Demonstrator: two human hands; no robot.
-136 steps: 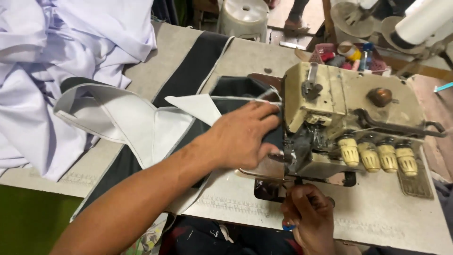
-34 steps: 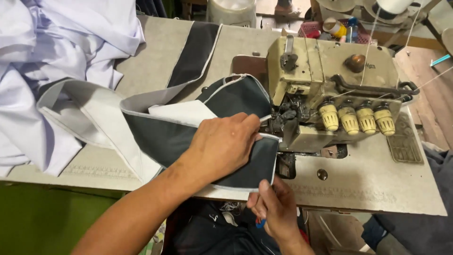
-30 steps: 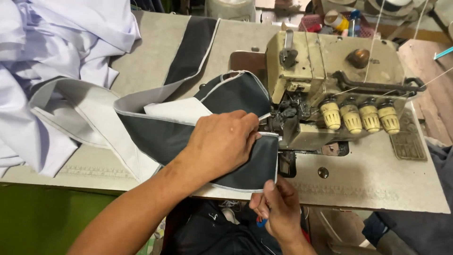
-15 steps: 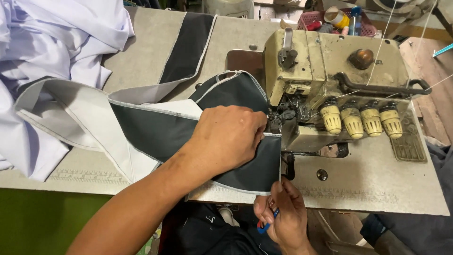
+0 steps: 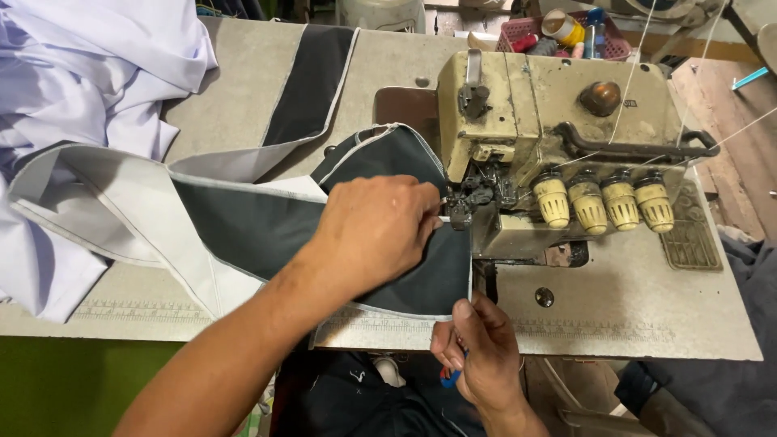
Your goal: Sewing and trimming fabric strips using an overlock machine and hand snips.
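Observation:
A dark grey fabric piece with white edging (image 5: 243,226) lies across the table and runs up to the presser foot of a beige overlock sewing machine (image 5: 550,121). My left hand (image 5: 376,231) lies flat on the fabric, fingertips right beside the needle area. My right hand (image 5: 477,352) is at the table's front edge, thumb and finger pinching the fabric's lower right corner, with a small blue and red tool tucked in the palm.
A pile of white cloth (image 5: 89,89) fills the left of the table (image 5: 631,316). Four yellowish tension knobs (image 5: 603,202) face me on the machine. A pink basket (image 5: 566,36) of small items stands behind it. Dark cloth lies at the right edge.
My left hand has slid the fabric nearer to the presser foot. My right hand has moved up to grip the fabric's corner at the table's edge.

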